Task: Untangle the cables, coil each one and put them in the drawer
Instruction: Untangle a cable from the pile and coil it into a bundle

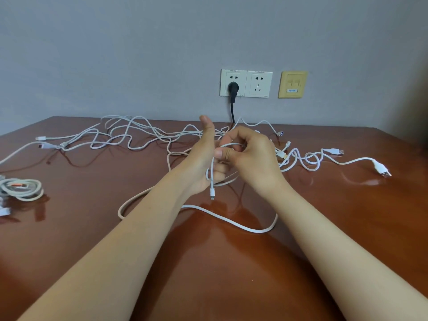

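Both hands meet above the middle of the brown table (69, 239). My left hand (203, 158) stands upright with the thumb up and a white cable (231, 222) looped around its fingers. My right hand (250, 156) pinches that same cable at the top of the loop. The cable's small plug (212, 193) hangs below my left palm, and its slack lies in a curve on the table in front of me. A tangle of white cables (129, 135) spreads along the back of the table. No drawer is in view.
A coiled cable (20, 188) lies at the left edge. Loose cable ends with USB plugs (382, 171) lie at the right. On the wall behind are two sockets (258, 83), one with a black plug (232, 89), and a yellow data outlet (292, 84).
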Motion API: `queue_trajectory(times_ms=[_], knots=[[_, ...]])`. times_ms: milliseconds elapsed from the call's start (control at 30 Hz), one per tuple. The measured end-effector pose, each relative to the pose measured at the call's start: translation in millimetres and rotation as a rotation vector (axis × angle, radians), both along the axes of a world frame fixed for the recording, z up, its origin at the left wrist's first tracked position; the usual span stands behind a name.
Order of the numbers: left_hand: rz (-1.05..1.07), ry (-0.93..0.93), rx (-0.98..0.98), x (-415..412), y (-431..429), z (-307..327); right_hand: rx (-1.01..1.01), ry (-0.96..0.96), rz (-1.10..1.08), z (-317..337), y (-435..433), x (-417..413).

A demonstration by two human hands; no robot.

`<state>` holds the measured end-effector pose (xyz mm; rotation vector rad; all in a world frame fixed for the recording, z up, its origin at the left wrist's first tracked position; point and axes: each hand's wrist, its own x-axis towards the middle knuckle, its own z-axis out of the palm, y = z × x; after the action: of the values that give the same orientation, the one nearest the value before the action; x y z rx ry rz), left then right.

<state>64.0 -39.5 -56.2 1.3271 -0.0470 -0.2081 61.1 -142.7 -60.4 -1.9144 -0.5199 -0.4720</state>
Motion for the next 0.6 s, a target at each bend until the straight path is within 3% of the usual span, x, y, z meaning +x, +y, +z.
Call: queue_trajectory(times_ms=[133,267,433,600], knots=[[-0.196,-0.050,0.184,-7,-1,-3,-0.082,0.014,-0.053,0,-7,4],[-0.317,-0.067,0.232,-10,4,-1,-0.025,0.050,0.000,3,-15,12],[-0.317,-0.082,0.298,-7,7,-5,0.079,0.188,0.181,7,-21,11],[-0.237,-0.108,0.237,-5,8,-7,0.137,0.251,0.176,3,-26,17]])
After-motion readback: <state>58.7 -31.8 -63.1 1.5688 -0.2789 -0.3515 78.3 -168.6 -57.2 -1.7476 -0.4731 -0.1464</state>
